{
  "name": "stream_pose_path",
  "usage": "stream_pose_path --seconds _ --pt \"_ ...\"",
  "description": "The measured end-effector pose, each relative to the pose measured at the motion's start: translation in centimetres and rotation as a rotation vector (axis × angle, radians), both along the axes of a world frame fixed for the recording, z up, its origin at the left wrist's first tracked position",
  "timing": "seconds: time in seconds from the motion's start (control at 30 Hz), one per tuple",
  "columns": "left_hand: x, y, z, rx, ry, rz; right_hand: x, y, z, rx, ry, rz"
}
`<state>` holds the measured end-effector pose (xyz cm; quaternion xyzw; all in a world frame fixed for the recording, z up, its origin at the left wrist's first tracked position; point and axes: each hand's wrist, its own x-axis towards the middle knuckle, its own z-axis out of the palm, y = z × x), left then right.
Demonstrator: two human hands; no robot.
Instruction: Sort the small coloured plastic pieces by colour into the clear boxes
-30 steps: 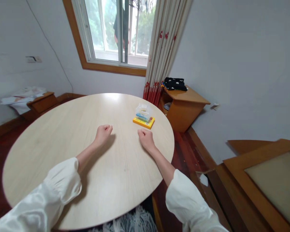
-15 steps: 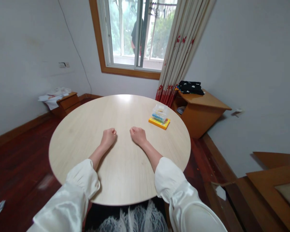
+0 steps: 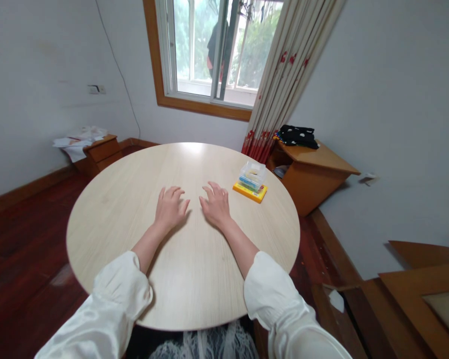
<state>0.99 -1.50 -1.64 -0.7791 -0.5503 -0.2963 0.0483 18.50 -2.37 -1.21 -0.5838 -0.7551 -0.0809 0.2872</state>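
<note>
My left hand [image 3: 170,208] is over the middle of the round pale wooden table [image 3: 112,219], palm down, its fingers apart and nothing in them. Across a small gap, my right hand [image 3: 216,204] has its fingers spread too and holds nothing. To the right of my right hand lies a flat yellow box [image 3: 250,192]. On top of it sits a clear plastic box [image 3: 253,173] with something blue and yellow showing in it; I cannot make out what.
A wooden cabinet [image 3: 303,184] with folded black patterned cloth [image 3: 296,136] stands behind the table's right side. Papers [image 3: 80,139] cover a small drawer unit at the back left. A long curtain [image 3: 284,75] hangs beside the window [image 3: 213,55]. Wooden furniture [image 3: 415,299] is at the lower right.
Both hands have gone from closed fists to open with fingers spread. The view has shifted slightly; the boxes have stayed in place on the table.
</note>
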Motion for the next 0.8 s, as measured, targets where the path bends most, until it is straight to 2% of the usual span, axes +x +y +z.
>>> stream_pose_path --seconds 0.07,0.13,0.2,0.27,0.8 --pt "0.3 -0.1 -0.3 -0.065 0.083 0.051 -0.1 -0.1 -0.1 -0.061 -0.017 0.015" --pt "0.7 -0.2 -0.8 -0.213 0.18 0.075 -0.2 -0.1 -0.5 -0.216 -0.049 0.033" --pt "1.0 -0.3 -1.4 -0.349 0.262 0.049 -0.2 0.0 -1.0 -0.4 -0.084 0.049" --pt "1.1 -0.4 -1.7 -0.413 0.304 0.021 -0.2 0.1 -1.3 -0.508 -0.111 0.055" --pt "1.0 -0.5 -1.9 -0.407 0.283 0.023 -0.3 0.4 -1.9 -0.493 -0.12 0.046"
